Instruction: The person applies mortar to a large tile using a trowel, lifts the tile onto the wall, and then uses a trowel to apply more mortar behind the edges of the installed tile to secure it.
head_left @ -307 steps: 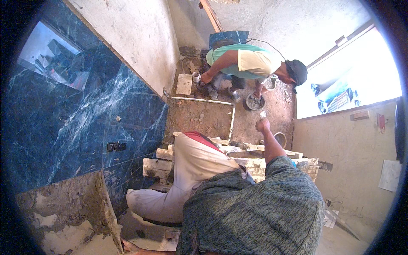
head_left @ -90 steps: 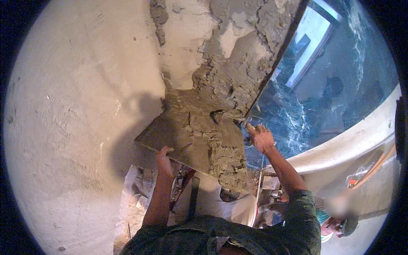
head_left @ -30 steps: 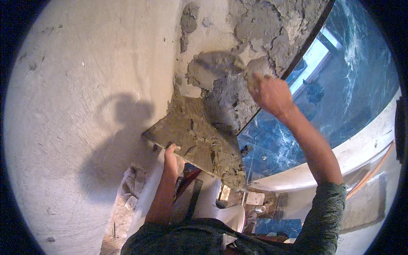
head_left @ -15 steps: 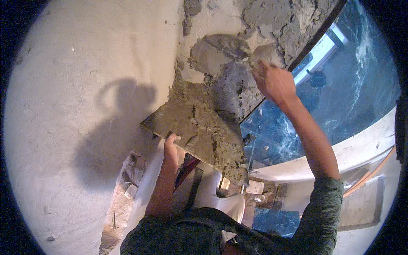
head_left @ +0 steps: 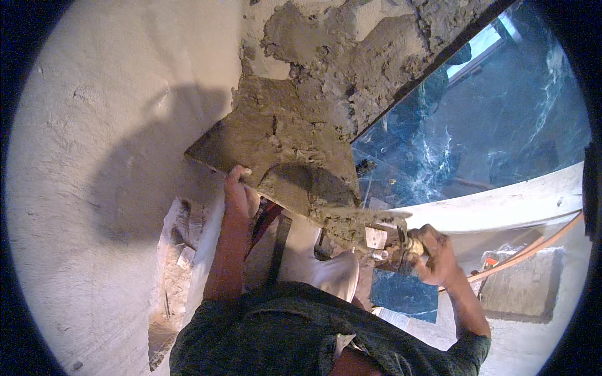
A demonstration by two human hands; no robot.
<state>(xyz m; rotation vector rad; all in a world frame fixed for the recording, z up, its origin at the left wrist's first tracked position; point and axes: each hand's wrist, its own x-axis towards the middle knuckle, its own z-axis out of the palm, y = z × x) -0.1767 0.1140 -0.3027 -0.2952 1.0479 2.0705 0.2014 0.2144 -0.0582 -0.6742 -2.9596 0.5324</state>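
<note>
My left hand (head_left: 237, 188) grips the near edge of a flat plasterer's board (head_left: 216, 145), its thumb on top. Wet grey mortar (head_left: 307, 182) lies spread over the board, whose far side meets the wall. In my right hand (head_left: 439, 257) is a trowel (head_left: 414, 245), held by its handle at the board's right end. Mortar clings around its blade, which is blurred and partly hidden, so I cannot tell its full shape. Beyond the board, rough grey mortar (head_left: 370, 75) covers a strip of wall, with paler patches showing through.
A glossy blue marbled panel (head_left: 501, 131) adjoins the mortared strip along a dark slanting edge. Pale wall (head_left: 81, 188) fills the left, with a broken-out recess (head_left: 179, 250). Below right are a white curved ledge (head_left: 495, 197), an orange hose (head_left: 517, 257) and a blue marbled piece (head_left: 404, 294).
My right hand with the trowel has come down from the mortared wall to the board's right end. The board has shifted slightly left in view, still in my left hand.
</note>
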